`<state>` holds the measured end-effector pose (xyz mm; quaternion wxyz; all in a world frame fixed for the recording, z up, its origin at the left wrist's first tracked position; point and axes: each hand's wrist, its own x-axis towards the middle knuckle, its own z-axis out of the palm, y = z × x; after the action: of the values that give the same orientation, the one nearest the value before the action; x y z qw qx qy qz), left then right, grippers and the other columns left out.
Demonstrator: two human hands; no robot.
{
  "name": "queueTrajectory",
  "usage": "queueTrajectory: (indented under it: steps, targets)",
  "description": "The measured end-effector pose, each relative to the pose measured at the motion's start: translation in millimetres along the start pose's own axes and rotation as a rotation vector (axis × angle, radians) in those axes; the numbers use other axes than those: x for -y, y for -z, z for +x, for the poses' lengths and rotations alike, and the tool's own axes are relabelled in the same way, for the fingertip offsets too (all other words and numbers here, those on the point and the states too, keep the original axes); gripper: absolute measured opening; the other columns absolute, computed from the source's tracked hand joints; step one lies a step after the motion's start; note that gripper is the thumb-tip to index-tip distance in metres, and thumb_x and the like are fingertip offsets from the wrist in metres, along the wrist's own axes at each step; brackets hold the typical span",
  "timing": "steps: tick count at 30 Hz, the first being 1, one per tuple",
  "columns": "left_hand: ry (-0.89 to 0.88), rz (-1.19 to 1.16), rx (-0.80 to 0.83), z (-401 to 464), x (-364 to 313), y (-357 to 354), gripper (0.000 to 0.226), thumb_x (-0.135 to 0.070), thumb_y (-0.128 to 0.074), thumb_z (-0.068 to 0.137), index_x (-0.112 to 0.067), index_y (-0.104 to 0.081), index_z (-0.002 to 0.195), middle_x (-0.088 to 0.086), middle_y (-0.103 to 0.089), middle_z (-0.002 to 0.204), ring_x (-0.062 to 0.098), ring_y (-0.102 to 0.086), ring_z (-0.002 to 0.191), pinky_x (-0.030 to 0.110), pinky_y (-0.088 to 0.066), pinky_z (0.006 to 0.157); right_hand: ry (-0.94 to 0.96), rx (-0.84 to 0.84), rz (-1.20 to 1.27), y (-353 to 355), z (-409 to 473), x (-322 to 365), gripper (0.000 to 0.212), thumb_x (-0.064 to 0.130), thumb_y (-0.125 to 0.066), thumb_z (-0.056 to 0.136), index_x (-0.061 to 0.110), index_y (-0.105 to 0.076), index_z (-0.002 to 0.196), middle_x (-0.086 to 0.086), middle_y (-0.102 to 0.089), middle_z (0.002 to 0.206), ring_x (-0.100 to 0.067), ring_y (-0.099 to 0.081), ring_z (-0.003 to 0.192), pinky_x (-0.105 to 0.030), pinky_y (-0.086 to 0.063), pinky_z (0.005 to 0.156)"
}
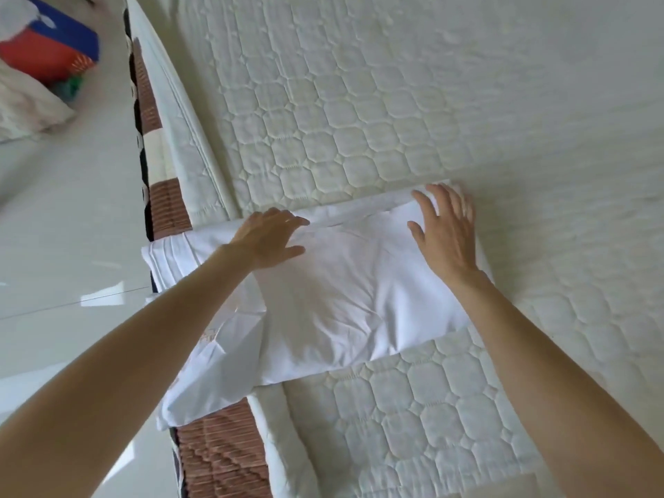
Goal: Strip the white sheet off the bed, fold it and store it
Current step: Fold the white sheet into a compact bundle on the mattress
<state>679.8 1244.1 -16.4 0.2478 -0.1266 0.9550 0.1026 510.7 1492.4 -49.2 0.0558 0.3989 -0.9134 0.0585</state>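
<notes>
white sheet (345,300) is laid folded on the quilted mattress (395,113), its left end overhanging the bed edge, likely kept flat so the folds can be pressed. left hand (271,237) is laid on its left part, fingers straight, nothing clasped. right hand (447,228) is pressed flat near the far right corner, released likewise.

No lettering, label, brand mark or number can be read anywhere in the head view. The folded white sheet (345,292) and the quilted mattress (413,102) carry only plain fabric and stitching, and the red and blue box (50,48) on the floor at upper left shows coloured panels with a small pattern too blurred to make out as print.
</notes>
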Motion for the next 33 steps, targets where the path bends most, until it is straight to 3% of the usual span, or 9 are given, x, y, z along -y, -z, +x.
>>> queueTrajectory:
  steps: [5,10,15,18,20,23,27,31,33]
  targets:
    - [0.053,-0.285,-0.098,25,-35,-30,0.072,-0.047,-0.053,0.089,-0.02,-0.02,0.147,0.006,-0.035,0.146,0.026,-0.035,0.131,0.039,-0.031,0.106,-0.497,0.154,0.251,-10,-45,-51,0.059,0.03,-0.052,0.085,-0.004,-0.042,0.132,-0.027,-0.047,0.129,-0.043,-0.044,0.117,-0.049,-0.034,0.097]
    - [0.229,-0.191,-0.09,70,-57,-67,0.082,-0.057,-0.049,0.086,-0.015,-0.014,0.147,0.009,-0.029,0.148,0.028,-0.026,0.136,0.044,-0.018,0.113,-0.713,0.42,0.456,-35,-57,-82,0.059,0.043,-0.064,0.081,-0.002,-0.051,0.118,-0.022,-0.058,0.116,-0.038,-0.054,0.109,-0.04,-0.043,0.086]
    - [0.27,-0.148,-0.195,79,-61,-70,0.047,-0.046,-0.042,0.094,-0.011,-0.045,0.124,0.013,-0.06,0.112,0.032,-0.054,0.105,0.041,-0.04,0.084,-0.646,0.428,0.517,-39,-46,-82,0.049,0.033,-0.059,0.09,-0.006,-0.046,0.116,-0.026,-0.056,0.117,-0.039,-0.053,0.109,-0.038,-0.04,0.082]
    - [0.047,-0.098,-0.513,67,-70,-64,0.029,-0.033,-0.039,0.095,-0.009,-0.054,0.102,0.011,-0.062,0.077,0.032,-0.062,0.068,0.036,-0.045,0.051,-0.536,0.324,0.342,-30,-55,-77,0.041,0.03,-0.047,0.096,-0.007,-0.042,0.113,-0.03,-0.06,0.102,-0.045,-0.058,0.093,-0.041,-0.04,0.069]
    - [-0.075,-0.05,-0.726,71,-70,-51,0.019,-0.028,-0.044,0.093,-0.012,-0.055,0.097,0.008,-0.059,0.072,0.029,-0.06,0.062,0.032,-0.042,0.046,-0.524,0.178,0.258,-22,-60,-78,0.036,0.028,-0.045,0.097,-0.007,-0.042,0.107,-0.03,-0.063,0.089,-0.047,-0.06,0.079,-0.04,-0.037,0.06]
    - [-0.001,0.022,-0.711,94,-59,-42,0.021,-0.03,-0.048,0.094,-0.012,-0.059,0.092,0.007,-0.058,0.073,0.03,-0.057,0.069,0.035,-0.043,0.054,-0.59,0.122,0.283,-22,-52,-81,0.039,0.033,-0.044,0.097,-0.004,-0.042,0.111,-0.029,-0.064,0.093,-0.046,-0.06,0.081,-0.04,-0.038,0.062]
    - [0.238,-0.012,-0.367,115,-49,-62,0.029,-0.031,-0.042,0.095,-0.015,-0.058,0.112,0.012,-0.062,0.108,0.032,-0.051,0.105,0.045,-0.034,0.09,-0.594,0.271,0.396,-37,-38,-93,0.046,0.048,-0.048,0.092,0.006,-0.048,0.112,-0.022,-0.065,0.097,-0.042,-0.059,0.091,-0.039,-0.04,0.069]
    - [0.101,-0.055,-0.515,99,-64,-65,0.049,-0.027,-0.052,0.09,-0.019,-0.038,0.136,0.009,-0.045,0.135,0.029,-0.043,0.122,0.047,-0.025,0.106,-0.642,0.274,0.595,-38,-67,-105,0.036,0.044,-0.054,0.086,0.018,-0.038,0.067,-0.001,-0.047,0.061,-0.03,-0.049,0.067,-0.033,-0.031,0.056]
    - [-0.03,-0.101,-0.563,80,-83,-68,0.055,-0.033,-0.051,0.088,-0.021,-0.035,0.139,0.008,-0.042,0.139,0.028,-0.04,0.126,0.048,-0.022,0.109,-0.67,0.257,0.672,-36,-81,-105,0.035,0.034,-0.057,0.09,0.017,-0.035,0.068,0.004,-0.039,0.056,-0.026,-0.042,0.061,-0.032,-0.025,0.052]
